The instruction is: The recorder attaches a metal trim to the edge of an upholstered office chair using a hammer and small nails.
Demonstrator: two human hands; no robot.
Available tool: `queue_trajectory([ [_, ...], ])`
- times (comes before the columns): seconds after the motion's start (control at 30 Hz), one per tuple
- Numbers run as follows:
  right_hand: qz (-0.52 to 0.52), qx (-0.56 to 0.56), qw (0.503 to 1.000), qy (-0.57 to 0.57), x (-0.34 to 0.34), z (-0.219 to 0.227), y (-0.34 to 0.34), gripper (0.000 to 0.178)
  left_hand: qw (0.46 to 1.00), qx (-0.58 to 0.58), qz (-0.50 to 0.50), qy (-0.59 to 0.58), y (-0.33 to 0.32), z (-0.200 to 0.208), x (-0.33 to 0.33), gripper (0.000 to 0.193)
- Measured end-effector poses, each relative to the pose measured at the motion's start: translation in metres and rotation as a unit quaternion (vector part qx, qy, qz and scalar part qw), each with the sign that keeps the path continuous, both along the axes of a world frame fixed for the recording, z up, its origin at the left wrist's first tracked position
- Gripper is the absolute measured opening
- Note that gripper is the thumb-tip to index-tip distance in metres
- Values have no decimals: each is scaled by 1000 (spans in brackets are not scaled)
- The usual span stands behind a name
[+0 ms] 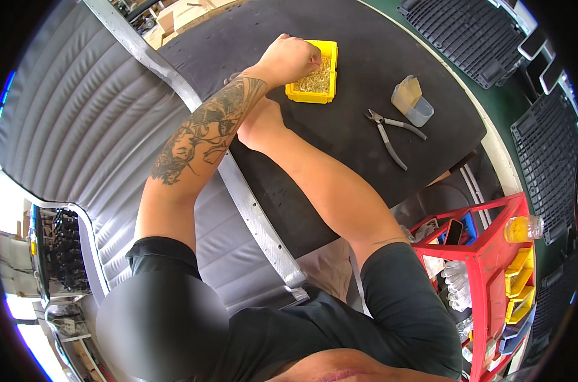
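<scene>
Centrally, a black desk point(365, 70) is spanning the upper frame; a grey ribbed panel point(110, 95) is occupying the left, a red rack point(483, 286) the lower right. Yellow bin point(310, 97), upper centre, is holding small brass-coloured pieces point(314, 83). Left hand point(294, 60) is hanging curled over it, pinch untellable; right hand point(261, 124) is lying partly hidden beneath the left forearm point(206, 130), openness untellable.

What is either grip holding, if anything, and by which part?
Cannot be told: the left grip curls over the yellow bin, its inside hidden; the left forearm partly hides the right grip.
</scene>
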State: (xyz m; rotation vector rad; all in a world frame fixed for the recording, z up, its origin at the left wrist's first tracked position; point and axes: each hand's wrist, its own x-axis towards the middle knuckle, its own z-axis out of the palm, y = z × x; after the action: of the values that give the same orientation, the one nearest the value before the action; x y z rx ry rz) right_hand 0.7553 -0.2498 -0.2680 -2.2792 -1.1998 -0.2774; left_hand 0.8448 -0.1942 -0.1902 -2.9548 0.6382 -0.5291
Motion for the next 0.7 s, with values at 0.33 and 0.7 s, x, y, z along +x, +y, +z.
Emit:
queue_trajectory([
  [0.33, 2, 66, 998, -7, 3, -4, -3, 28, 986, -159, 19, 54, -2, -5, 2, 7],
  [0.7, 9, 72, 997, -19, 5, -15, 7, 31, 988, 150, 39, 12, -3, 3, -10, 8],
])
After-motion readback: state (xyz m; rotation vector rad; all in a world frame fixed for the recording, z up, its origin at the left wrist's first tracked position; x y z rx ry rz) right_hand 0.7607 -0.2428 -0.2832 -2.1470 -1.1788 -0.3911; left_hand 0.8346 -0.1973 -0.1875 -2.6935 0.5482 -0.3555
